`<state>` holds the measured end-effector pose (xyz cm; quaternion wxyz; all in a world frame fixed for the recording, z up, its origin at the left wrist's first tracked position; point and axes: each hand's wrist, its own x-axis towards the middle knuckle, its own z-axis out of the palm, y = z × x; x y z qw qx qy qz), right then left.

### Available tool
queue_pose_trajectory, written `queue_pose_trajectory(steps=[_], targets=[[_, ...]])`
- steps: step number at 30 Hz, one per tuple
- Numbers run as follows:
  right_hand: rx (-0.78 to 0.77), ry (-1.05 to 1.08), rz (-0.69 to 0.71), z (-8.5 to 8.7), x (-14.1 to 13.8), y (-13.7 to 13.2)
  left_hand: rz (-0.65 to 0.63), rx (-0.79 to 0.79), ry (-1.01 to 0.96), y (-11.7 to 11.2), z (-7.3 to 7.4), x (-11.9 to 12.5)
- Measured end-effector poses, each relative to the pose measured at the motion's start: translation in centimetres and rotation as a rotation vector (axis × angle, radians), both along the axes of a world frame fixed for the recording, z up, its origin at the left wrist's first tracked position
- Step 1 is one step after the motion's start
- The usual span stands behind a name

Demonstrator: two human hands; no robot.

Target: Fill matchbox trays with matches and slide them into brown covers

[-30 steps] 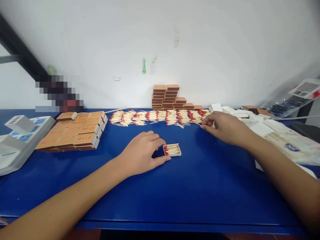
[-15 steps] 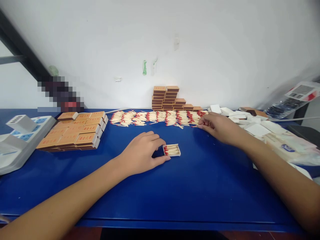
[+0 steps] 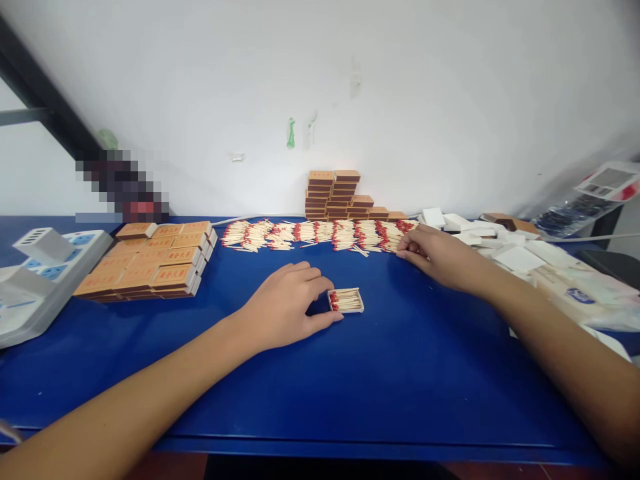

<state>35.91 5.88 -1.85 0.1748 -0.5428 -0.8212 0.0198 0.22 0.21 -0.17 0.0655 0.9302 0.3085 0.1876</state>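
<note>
My left hand [image 3: 287, 307] rests on the blue table, its thumb and index finger closed on the left end of a small inner matchbox tray [image 3: 363, 309]. Inside the tray lie red-headed matches [image 3: 347, 300], heads to the left. Farther back on the right, my right hand [image 3: 440, 257] has its thumb and fingertips pinched at the right end of a long row of loose matches [image 3: 300, 233]. The fingers partly hide the matches there, so how many are gripped cannot be made out.
Matchboxes [image 3: 145, 257] lie stacked at the left beside a power strip [image 3: 95, 247]. Another matchbox stack [image 3: 333, 193] stands against the wall. White trays [image 3: 517, 257] are heaped at the right, near a tissue pack [image 3: 575, 287]. The table's front edge [image 3: 320, 443] runs below.
The view has shifted very slightly. My left hand keeps its hold on the tray, and my right fingertips stay at the row's right end with hardly any movement.
</note>
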Motion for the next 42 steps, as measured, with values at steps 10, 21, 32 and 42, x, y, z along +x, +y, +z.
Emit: queue_pose_trajectory(steps=[10, 21, 32, 42], targets=[[0.02, -0.002, 0.002, 0.7, -0.9, -0.7, 0.005, -0.005, 0.011, -0.1, 0.2, 0.0], [0.029, -0.063, -0.045, 0.2, -1.7, -1.0, 0.008, -0.009, 0.021, 0.0, 0.2, 0.0], [-0.036, -0.021, -0.032, 0.4, -1.5, -0.9, 0.019, -0.016, 0.023, 0.0, 0.2, 0.0], [-0.026, 0.077, 0.107, 1.2, -3.8, -2.6, 0.012, -0.013, 0.022, 0.0, 0.2, 0.0]])
